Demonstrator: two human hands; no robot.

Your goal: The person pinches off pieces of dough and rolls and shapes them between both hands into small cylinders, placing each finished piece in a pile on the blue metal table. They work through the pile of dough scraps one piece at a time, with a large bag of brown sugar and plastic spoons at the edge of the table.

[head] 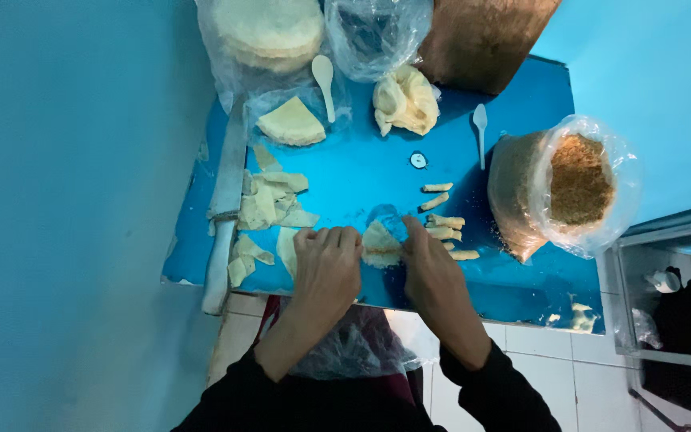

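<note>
About 6 rolled sticks (444, 222) lie finished on the table (361, 172). My left hand (327, 268) and right hand (433, 276) have fingers closed on another wrapper piece (381, 244); cut strips (269, 200) and a stack of rounds (269, 28) wait.

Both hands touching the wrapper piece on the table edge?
Touching. The head view shows the left hand and right hand with fingertips pressed on either side of the pale wrapper piece, no gap visible.

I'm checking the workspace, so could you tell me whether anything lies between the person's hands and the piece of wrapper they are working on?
Nothing visible does: the left hand and right hand already touch the wrapper piece from either side.
</note>
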